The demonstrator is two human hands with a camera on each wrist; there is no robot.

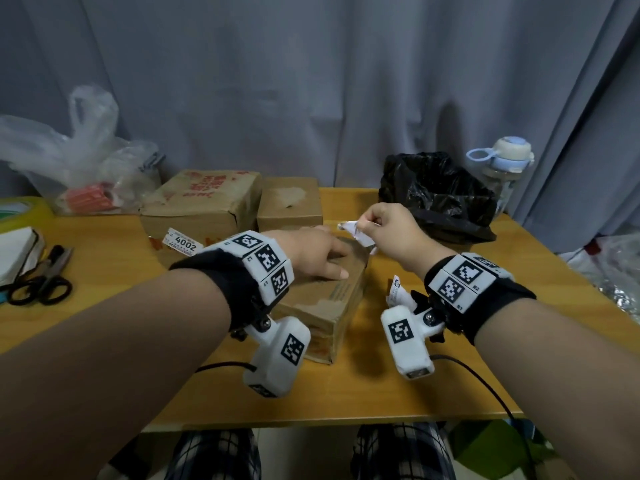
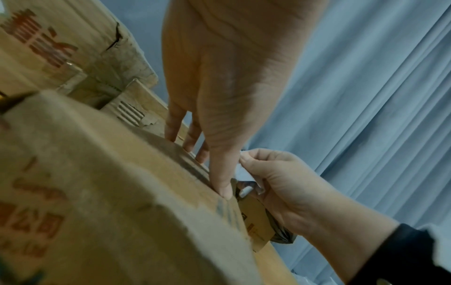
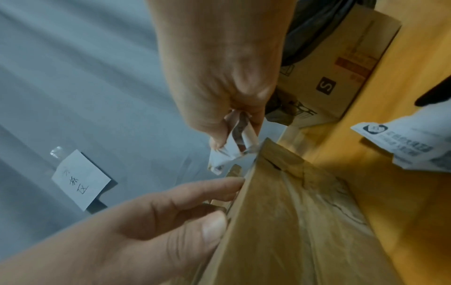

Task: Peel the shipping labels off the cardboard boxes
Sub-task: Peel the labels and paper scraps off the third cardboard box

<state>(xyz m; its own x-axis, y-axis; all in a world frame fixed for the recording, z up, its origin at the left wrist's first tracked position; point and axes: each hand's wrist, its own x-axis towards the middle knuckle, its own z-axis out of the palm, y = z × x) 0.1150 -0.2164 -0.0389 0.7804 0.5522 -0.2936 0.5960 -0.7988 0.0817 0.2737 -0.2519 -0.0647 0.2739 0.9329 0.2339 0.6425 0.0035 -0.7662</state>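
A worn cardboard box (image 1: 325, 306) lies on the wooden table (image 1: 346, 393) in front of me. My left hand (image 1: 311, 254) rests flat on its top with straight fingers (image 2: 219, 173), pressing it down. My right hand (image 1: 384, 230) pinches a crumpled white shipping label (image 1: 356, 233) at the box's far right corner; the label (image 3: 234, 146) is curled and mostly lifted off the cardboard (image 3: 280, 212). A larger box (image 1: 204, 206) with a white "4002" sticker (image 1: 181, 241) and a smaller box (image 1: 289, 202) stand behind.
A torn label piece (image 1: 396, 292) lies on the table under my right wrist. A black bag (image 1: 436, 199) and a water bottle (image 1: 502, 171) stand at the back right. Scissors (image 1: 41, 282) and tape (image 1: 17, 209) lie at the left, a plastic bag (image 1: 76, 157) behind them.
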